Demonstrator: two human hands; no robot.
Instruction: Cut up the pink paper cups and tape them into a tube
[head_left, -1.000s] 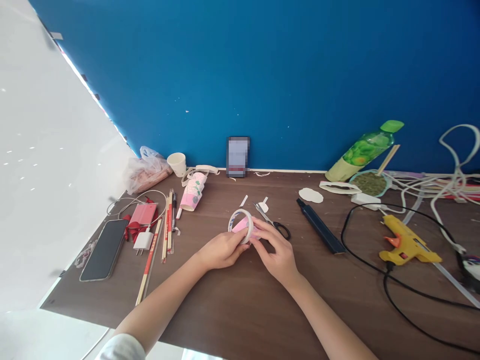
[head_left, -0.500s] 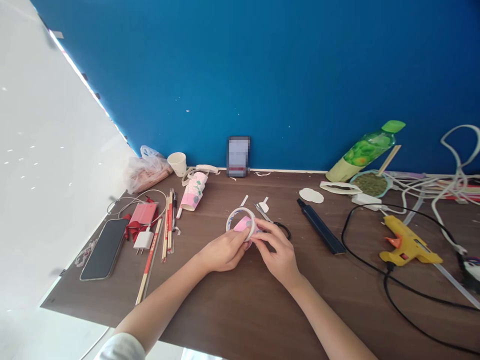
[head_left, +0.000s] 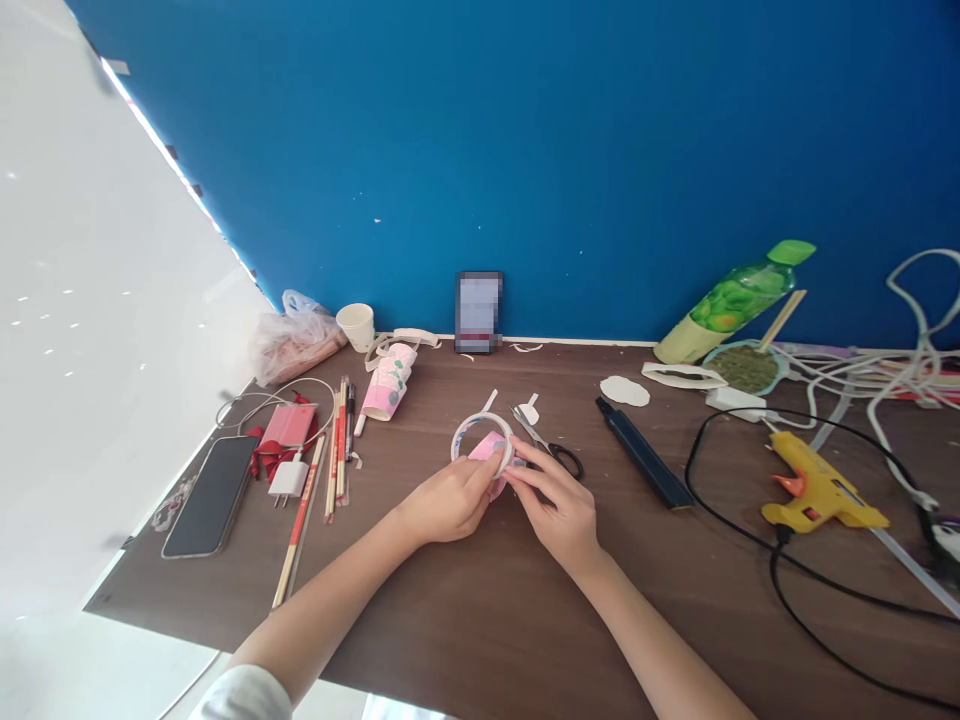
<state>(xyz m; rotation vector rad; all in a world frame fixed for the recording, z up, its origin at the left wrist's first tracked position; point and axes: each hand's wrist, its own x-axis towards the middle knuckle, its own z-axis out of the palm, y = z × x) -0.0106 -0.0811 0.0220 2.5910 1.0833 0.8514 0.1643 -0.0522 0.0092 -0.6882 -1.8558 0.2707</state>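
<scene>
At the middle of the table I hold a white ring upright, with blue marks on its inner face; it resembles a narrow roll of tape. A pink piece of paper shows inside and below it. My left hand is closed, its thumb pressed on the pink piece at the ring's lower edge. The fingertips of my right hand pinch the ring's right side, close to the left thumb. Fingers partly hide where ring and paper meet. Scissors lie just behind my right hand.
Left are a phone, a charger, chopsticks, a cut pink cup and a white cup. Right are a dark blue stick-like object, a yellow glue gun with cables, and a leaning bottle. A screen stands behind.
The ring tilts slightly, showing more of its blue-marked inner face. Both hands keep their hold in nearly the same place; the view shifts very slightly.
</scene>
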